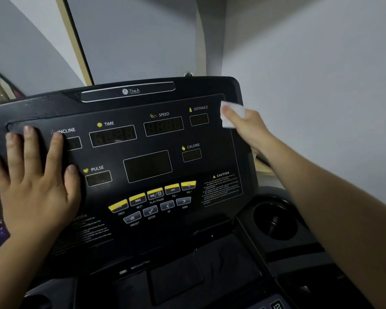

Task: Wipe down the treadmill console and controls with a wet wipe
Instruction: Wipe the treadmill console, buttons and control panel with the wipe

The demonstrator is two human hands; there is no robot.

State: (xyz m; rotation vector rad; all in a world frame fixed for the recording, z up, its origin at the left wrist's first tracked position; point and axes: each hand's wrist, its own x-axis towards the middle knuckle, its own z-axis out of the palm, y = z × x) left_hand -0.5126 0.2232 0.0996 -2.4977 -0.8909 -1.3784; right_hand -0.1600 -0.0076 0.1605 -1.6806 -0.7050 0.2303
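The console (210,139) fills the middle of the view, its black face tilted toward the person, with the cup holder (274,219) low at its four o'clock side. The left hand (31,179) lies flat on the face at nine o'clock, fingers straight and spread, its grip holding nothing, seemingly steadying the panel. The right hand (249,128) is up at the two o'clock corner; the buttons (156,198) sit in two rows at six o'clock. The right grip pinches the wipe (231,115), which appears to touch the face just right of the DISTANCE window. The step looks like wiping that upper right edge: best done with the wipe kept flat, drawn in overlapping strokes toward eight o'clock, and light over the buttons. The rim is just beside the wipe, so little room lies toward three o'clock; open room runs across the middle as far as the left hand, which would need to shift to free the patch beneath it.
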